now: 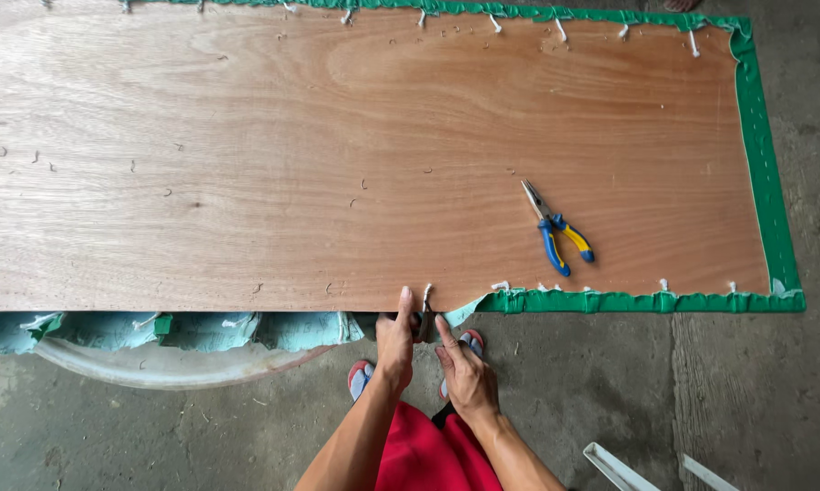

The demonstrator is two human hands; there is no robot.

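- Plywood panel [337, 155] — a large, reddish-brown sheet lying flat on a concrete floor [746, 391]; its face is dotted with small bent staples.
- Green fabric [763, 164] — wrapped over the far, right and near-right edges of the panel, fastened with short white ties; along the near-left edge it hangs loose, its pale underside showing.
- Left hand [394, 341] — at the panel's near edge, thumb raised against the wood, fingers closed on a small dark tool [422, 325], its kind not discernible.
- Right hand [466, 373] — just beside the left, fingers narrowly spread, index finger pointing toward the tool.
- Pliers [555, 227] — one pair, blue-and-yellow handles, lying on the panel well apart from both hands.
- Sandalled feet [360, 375] — two, below the hands.
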